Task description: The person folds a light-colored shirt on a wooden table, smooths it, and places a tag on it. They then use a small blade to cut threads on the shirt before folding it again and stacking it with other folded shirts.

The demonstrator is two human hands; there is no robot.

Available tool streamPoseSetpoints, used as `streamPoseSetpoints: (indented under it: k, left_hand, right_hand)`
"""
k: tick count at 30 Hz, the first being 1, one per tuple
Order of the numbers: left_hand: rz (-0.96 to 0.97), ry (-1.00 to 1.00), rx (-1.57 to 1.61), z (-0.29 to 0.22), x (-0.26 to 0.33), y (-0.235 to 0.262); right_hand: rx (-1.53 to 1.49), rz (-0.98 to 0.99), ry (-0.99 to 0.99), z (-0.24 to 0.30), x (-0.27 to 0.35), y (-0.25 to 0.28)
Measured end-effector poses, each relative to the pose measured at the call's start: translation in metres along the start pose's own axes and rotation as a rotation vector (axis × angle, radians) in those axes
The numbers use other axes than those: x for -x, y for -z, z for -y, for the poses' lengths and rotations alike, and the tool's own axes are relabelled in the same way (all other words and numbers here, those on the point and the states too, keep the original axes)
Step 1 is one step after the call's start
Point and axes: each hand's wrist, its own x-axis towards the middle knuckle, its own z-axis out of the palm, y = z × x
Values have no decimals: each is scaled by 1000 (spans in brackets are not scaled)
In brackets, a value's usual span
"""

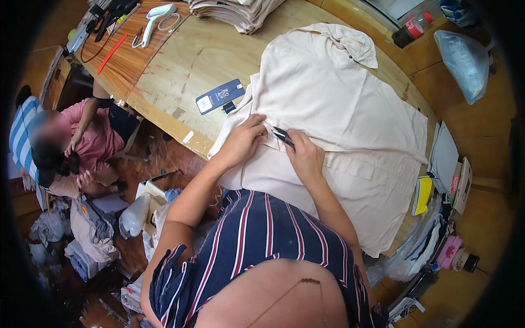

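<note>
A cream button-up shirt (311, 93) lies spread on the wooden table, its collar toward the far right. My left hand (244, 142) rests at the shirt's left edge, fingers closed on a bit of its cloth. In my right hand (306, 158) is a pair of dark thread snips (283, 138), blades pointing up and left toward the left fingertips. Whether the blades touch a thread is too small to tell. Just beyond the left hand, a dark blue hang tag (220, 97) with a white sticker lies by the shirt's edge.
A stack of folded cream garments (240, 12) stands at the far edge. Far left lie a white handled tool (156, 19), a tape roll (169, 22) and a red strip (112, 53). Another person (93, 131) sits at left. A bottle (411, 30) lies far right.
</note>
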Motion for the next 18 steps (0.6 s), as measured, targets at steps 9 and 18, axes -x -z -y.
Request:
streamPoseSetpoints:
  k: [9, 18]
  left_hand:
    - [-15, -45, -67, -3, 0, 0]
    - [-23, -36, -67, -3, 2, -3]
  right_hand:
    - [-58, 16, -48, 3, -4, -1]
    - [-117, 87, -89, 3, -7, 6]
